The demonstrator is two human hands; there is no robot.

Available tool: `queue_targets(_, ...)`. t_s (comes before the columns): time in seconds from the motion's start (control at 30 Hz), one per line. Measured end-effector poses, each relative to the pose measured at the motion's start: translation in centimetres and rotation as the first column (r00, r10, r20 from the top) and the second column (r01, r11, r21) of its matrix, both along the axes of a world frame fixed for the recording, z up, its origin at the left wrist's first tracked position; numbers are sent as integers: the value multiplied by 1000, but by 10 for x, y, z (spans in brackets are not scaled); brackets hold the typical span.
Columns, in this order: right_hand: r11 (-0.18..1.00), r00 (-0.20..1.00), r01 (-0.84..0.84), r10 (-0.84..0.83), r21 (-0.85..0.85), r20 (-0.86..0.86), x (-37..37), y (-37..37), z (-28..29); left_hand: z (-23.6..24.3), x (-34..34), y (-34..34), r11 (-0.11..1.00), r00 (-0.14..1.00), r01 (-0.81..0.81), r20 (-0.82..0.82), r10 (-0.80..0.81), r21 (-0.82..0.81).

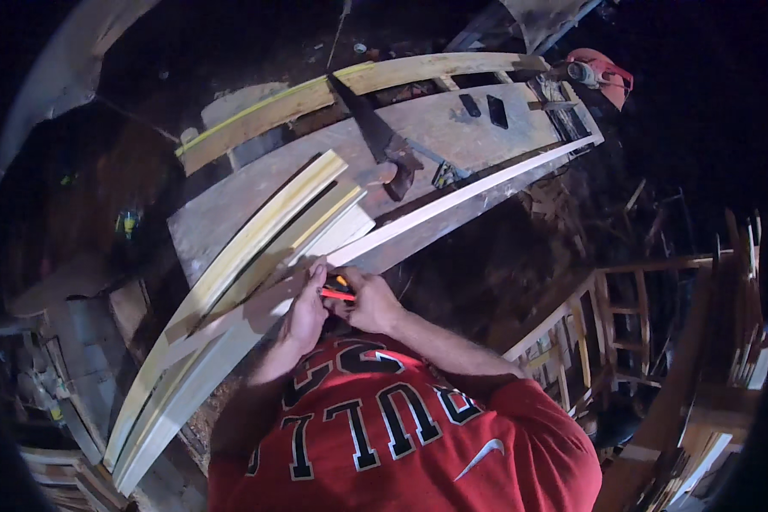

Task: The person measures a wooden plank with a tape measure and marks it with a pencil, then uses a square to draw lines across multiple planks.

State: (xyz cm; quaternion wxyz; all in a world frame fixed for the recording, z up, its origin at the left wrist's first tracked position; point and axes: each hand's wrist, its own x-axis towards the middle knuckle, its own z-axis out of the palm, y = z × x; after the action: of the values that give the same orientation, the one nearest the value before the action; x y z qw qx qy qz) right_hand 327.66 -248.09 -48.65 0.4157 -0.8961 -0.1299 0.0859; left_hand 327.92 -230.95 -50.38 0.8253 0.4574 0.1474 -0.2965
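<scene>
A long, narrow wooden strip (478,189) runs across the bench edge and over several pale boards at the left. My left hand (304,318) closes on this strip near my chest, its thumb side up and the other fingers partly hidden. Beside it, my right hand (372,302) is curled around a small orange-red tool (337,294) with a dark part; its kind is hard to make out. Both hands are close together at the strip's near edge. The pale boards (262,229) lie lengthwise beyond and left of my left hand.
A handsaw (375,132) lies on the worn bench top (269,183). Further right are a dark phone-like slab (497,111) and a red power tool (602,77). A slatted wooden frame (584,324) stands at the right, near upright wood offcuts (749,324).
</scene>
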Motion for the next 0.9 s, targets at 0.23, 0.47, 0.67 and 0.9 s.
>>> queue_targets(0.23,807,819,571,-574,150,-25,151,-189,-7,22,47,-48,750,816,-250,551,-177,612)
queue_targets(0.47,790,839,536,-539,-297,82,325,-343,-98,-38,-8,-22,451,969,11,102,-225,892)
queue_targets(0.67,888,894,351,-412,-297,-175,377,-378,-188,-69,-86,18,170,922,85,-12,-388,982)
queue_targets(0.9,683,863,484,-476,-548,170,352,-360,-178,-85,-134,37,463,989,145,-135,-56,874)
